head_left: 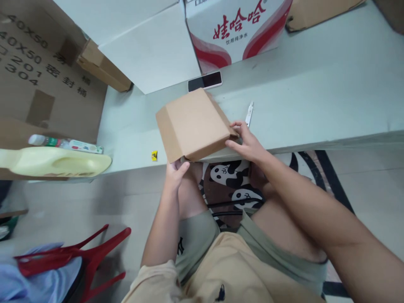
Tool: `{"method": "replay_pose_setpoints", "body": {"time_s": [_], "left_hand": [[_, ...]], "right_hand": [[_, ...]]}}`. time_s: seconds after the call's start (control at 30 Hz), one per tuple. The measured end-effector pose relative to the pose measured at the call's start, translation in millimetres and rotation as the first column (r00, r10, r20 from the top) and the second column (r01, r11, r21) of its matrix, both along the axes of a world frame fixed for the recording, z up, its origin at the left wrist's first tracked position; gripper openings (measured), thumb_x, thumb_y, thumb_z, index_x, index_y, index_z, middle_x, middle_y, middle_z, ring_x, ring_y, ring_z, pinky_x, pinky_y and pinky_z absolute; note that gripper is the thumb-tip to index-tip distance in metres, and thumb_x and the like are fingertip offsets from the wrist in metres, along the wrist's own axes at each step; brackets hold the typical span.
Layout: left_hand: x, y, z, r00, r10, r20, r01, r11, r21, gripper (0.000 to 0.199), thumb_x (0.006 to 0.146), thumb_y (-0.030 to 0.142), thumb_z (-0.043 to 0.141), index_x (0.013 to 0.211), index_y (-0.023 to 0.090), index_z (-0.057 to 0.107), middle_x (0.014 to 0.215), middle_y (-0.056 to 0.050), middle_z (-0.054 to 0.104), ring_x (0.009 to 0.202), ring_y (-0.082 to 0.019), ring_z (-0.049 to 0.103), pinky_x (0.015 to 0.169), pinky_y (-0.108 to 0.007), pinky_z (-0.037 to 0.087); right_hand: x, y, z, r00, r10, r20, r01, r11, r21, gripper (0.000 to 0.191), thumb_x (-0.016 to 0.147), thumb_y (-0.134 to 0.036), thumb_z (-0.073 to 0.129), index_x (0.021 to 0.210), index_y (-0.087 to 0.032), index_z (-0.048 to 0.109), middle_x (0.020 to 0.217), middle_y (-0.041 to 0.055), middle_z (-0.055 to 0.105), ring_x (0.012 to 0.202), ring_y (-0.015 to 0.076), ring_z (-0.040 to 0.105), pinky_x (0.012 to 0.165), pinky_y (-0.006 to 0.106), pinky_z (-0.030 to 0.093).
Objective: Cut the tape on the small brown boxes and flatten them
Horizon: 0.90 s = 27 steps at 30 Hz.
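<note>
A brown cardboard box [195, 126] with folded flaps is held slightly tilted at the front edge of the table. My left hand [177, 170] grips its near left corner, the thumb in front and the other fingers mostly hidden beneath it. At the right end, my right hand [246, 142] pinches the corner by a small flap, thumb below and fingers above. Just beyond that hand lies a white utility knife [249, 112]. Behind the box a phone [205, 81] lies face up. The inside of the box is hidden from me.
A white carton with red lettering [236, 31] and a plain white box [151, 50] stand at the back. To the left are a large brown carton [41, 80], a plastic bottle [47, 140] and a pale yellow object [63, 162]. A small yellow packet [154, 155] lies near the edge.
</note>
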<state>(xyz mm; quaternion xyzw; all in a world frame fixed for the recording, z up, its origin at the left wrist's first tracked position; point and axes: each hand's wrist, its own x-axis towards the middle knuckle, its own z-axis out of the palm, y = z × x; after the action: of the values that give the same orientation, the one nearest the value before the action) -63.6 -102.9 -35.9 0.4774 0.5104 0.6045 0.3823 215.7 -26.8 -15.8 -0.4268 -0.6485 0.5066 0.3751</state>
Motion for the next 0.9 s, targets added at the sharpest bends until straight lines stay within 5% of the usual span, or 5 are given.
{"method": "replay_pose_setpoints", "body": {"time_s": [0.23, 0.43, 0.53, 0.77, 0.9], "left_hand": [[6.4, 0.0, -6.3, 0.991, 0.089, -0.100, -0.085, 0.996, 0.040, 0.073, 0.055, 0.051, 0.095, 0.117, 0.023, 0.065, 0.111, -0.010, 0.073, 0.111, -0.026, 0.071, 0.101, -0.039, 0.056], [14.2, 4.9, 10.0, 0.974, 0.171, -0.145, -0.179, 0.983, -0.044, 0.073, 0.050, 0.056, 0.095, 0.108, 0.020, 0.067, 0.100, -0.009, 0.073, 0.102, -0.025, 0.072, 0.099, -0.037, 0.056], [22.5, 9.8, 16.8, 0.956, 0.258, -0.142, -0.266, 0.963, -0.047, 0.066, 0.052, 0.057, 0.094, 0.097, 0.019, 0.065, 0.095, -0.007, 0.071, 0.095, -0.021, 0.071, 0.094, -0.035, 0.056], [25.2, -3.4, 29.1, 0.956, 0.262, -0.129, -0.265, 0.964, -0.008, 0.046, 0.069, 0.060, 0.080, 0.081, 0.019, 0.062, 0.076, 0.001, 0.062, 0.069, -0.013, 0.060, 0.063, -0.024, 0.050], [10.3, -14.3, 30.4, 0.959, 0.258, -0.115, -0.261, 0.965, -0.011, 0.038, 0.081, 0.056, 0.068, 0.079, 0.018, 0.067, 0.075, -0.002, 0.064, 0.069, -0.015, 0.061, 0.063, -0.026, 0.050]], "right_hand": [[-2.5, 0.7, 4.7, 0.994, -0.012, -0.108, 0.012, 1.000, -0.009, 0.081, 0.071, -0.046, 0.077, 0.132, -0.027, 0.027, 0.113, 0.0067, 0.060, 0.100, 0.0252, 0.066, 0.093, 0.046, 0.056], [-1.1, -3.9, 0.3, 0.966, -0.259, -0.011, 0.258, 0.956, 0.142, 0.098, 0.063, -0.059, 0.083, 0.138, -0.028, 0.029, 0.132, 0.0125, 0.055, 0.115, 0.0321, 0.062, 0.097, 0.055, 0.054], [-0.1, -5.6, -0.2, 0.935, -0.354, 0.032, 0.345, 0.924, 0.165, 0.103, 0.061, -0.063, 0.084, 0.141, -0.027, 0.030, 0.120, 0.0108, 0.062, 0.106, 0.0322, 0.065, 0.096, 0.057, 0.054], [9.9, -12.1, 24.2, 0.935, -0.339, -0.100, 0.351, 0.925, 0.144, 0.045, 0.089, -0.056, 0.049, 0.120, -0.023, 0.054, 0.120, 0.0098, 0.066, 0.110, 0.0279, 0.063, 0.098, 0.045, 0.052], [15.8, -16.6, 33.7, 0.908, -0.402, -0.120, 0.417, 0.896, 0.154, 0.038, 0.089, -0.053, 0.044, 0.105, -0.024, 0.062, 0.111, 0.0078, 0.067, 0.112, 0.0271, 0.061, 0.099, 0.042, 0.050]]}}
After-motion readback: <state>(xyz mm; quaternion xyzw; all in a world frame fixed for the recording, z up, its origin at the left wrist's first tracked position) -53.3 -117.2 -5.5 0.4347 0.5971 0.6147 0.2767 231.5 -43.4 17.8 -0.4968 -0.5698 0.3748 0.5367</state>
